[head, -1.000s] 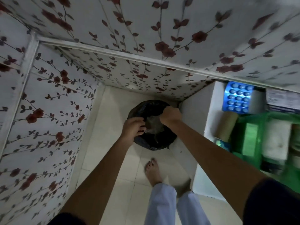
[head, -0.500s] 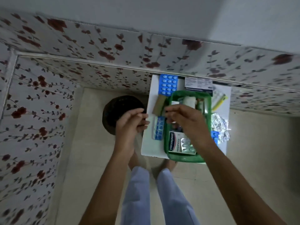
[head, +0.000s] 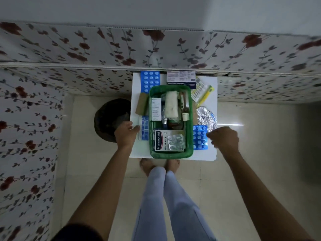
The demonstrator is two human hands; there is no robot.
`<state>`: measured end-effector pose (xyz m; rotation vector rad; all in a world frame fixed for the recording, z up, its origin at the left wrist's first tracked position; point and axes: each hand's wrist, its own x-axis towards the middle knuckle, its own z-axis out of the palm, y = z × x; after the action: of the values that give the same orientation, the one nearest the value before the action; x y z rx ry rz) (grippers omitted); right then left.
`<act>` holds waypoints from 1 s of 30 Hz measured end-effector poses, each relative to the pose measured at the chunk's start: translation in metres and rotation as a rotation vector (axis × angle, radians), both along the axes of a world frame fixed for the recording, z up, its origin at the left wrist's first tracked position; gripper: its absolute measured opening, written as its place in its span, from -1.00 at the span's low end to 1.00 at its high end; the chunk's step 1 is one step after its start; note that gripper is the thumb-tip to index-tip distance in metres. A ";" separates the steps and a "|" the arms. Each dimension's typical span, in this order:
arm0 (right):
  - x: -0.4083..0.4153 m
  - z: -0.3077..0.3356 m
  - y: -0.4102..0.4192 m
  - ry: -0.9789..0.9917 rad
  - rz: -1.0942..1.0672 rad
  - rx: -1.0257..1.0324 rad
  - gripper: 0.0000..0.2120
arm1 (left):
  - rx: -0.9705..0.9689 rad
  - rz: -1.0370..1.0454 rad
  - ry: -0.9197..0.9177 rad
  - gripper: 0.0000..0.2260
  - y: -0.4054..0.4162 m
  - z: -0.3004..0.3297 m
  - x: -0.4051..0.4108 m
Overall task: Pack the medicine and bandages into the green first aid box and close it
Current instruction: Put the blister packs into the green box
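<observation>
The green first aid box (head: 171, 154) stands open on a small white table (head: 206, 154). Inside lie a Hansaplast carton (head: 160, 140), a silver blister pack (head: 175, 141), a white gauze roll (head: 171, 104), a brown bottle (head: 185, 106) and a white medicine carton (head: 156, 109). My left hand (head: 126, 134) is at the table's left edge, thumb tip touching a clear blue blister strip (head: 144, 130) that lies flat. My right hand (head: 224, 138) has curled fingers. Its tips meet the right edge of a blue blister pack (head: 199, 137), which also lies flat. No lid is in view.
Around the box lie another blue blister pack (head: 150, 81), a tan cardboard piece (head: 141, 106), a printed carton (head: 181, 79), a yellow-green sachet (head: 202, 93) and crumpled foil (head: 205, 116). A black bin (head: 107, 119) stands left of the table. Floral panels close in behind and left.
My hands have left the black bin, passed over the green box, and spread apart to the blister packs on either side. The view has swung right onto the table.
</observation>
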<state>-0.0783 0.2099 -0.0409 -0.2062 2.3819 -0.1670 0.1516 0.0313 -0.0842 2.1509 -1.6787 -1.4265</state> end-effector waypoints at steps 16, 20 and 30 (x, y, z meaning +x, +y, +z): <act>0.015 -0.042 0.021 -0.115 -0.102 -0.094 -0.60 | -0.109 0.011 0.006 -0.83 0.000 0.014 0.005; 0.011 -0.023 0.021 -0.171 -0.188 -0.235 -0.70 | -0.231 0.044 0.213 -0.81 0.017 0.060 0.006; 0.012 0.044 0.020 0.202 -0.081 -0.486 -0.78 | -0.234 -1.094 -0.002 -0.83 0.044 0.064 -0.057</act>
<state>-0.0667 0.2297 0.0028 -0.3678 2.5140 -0.7992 0.0948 0.0750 -0.0198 1.0549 -3.0203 -1.1977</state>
